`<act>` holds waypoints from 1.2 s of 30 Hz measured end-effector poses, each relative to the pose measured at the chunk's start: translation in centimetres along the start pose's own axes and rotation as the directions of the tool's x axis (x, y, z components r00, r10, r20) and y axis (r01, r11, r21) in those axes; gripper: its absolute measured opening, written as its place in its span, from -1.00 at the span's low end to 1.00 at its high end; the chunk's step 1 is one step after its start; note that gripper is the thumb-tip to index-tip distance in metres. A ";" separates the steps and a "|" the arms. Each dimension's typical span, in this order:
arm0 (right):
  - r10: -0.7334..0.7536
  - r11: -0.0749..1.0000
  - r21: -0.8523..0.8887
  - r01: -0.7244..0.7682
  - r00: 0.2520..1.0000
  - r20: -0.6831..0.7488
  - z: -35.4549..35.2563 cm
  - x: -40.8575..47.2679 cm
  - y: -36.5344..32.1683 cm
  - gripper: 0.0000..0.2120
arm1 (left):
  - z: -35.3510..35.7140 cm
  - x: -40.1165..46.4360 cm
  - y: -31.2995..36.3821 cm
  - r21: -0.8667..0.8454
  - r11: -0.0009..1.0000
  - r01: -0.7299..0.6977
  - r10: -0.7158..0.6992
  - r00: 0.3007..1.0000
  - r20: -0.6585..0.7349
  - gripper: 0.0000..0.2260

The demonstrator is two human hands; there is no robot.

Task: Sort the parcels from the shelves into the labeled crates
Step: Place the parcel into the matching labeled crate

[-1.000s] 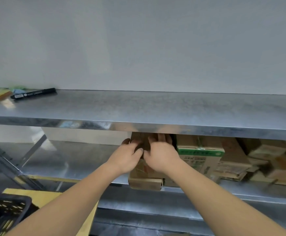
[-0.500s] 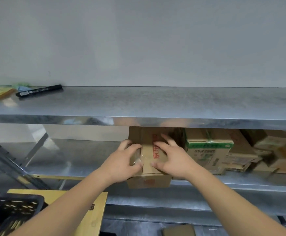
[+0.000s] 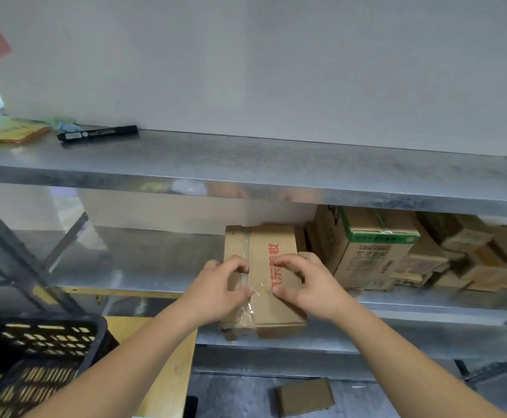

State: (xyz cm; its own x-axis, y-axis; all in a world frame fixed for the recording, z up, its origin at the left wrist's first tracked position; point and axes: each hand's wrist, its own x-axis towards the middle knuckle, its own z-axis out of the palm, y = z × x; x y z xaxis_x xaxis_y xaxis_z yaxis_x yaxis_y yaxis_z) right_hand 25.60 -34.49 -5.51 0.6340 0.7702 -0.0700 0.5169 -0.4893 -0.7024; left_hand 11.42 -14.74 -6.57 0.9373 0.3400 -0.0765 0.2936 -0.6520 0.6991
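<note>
Parcel [image 3: 271, 267] now juts farther off the middle shelf [image 3: 143, 267] than half a second ago, left hand [image 3: 220, 289] and right hand [image 3: 309, 285] both gripping its top.

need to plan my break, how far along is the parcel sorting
Done: cannot tell; the black crate shows no parcel. In hand: both hands, left and right, grip the red-printed box at the shelf edge. Left: several boxes remain on the shelf.
</note>
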 end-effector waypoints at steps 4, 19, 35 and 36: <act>0.037 0.999 -0.017 -0.037 0.999 0.014 1.1 -0.3 -1.3 -0.04 | -1.1 -2.8 -0.9 0.024 0.996 0.090 -0.089 0.996 -0.024 0.02; -0.205 0.978 0.076 0.195 0.966 0.161 4.5 0.5 -3.0 -0.53 | -2.6 -10.4 -2.1 0.009 0.976 0.219 -0.204 0.921 -0.332 -0.76; -0.345 0.938 0.168 0.304 0.875 0.340 4.2 0.1 -0.3 0.28 | 4.1 -13.9 2.2 -0.014 0.903 0.429 -0.402 0.836 -0.374 0.25; -0.363 0.931 0.173 0.322 0.870 0.334 4.3 0.1 0.0 0.17 | 4.5 -14.1 2.3 0.011 0.893 0.450 -0.413 0.830 -0.374 0.19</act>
State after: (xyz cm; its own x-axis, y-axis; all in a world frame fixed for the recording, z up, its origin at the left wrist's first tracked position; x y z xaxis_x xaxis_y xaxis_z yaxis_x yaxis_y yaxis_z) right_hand 23.19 -32.61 -8.54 0.1722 0.9841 -0.0426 0.5854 -0.1370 -0.7991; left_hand -0.27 -24.04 -7.07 0.5863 0.8055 -0.0864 0.6857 -0.4366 0.5824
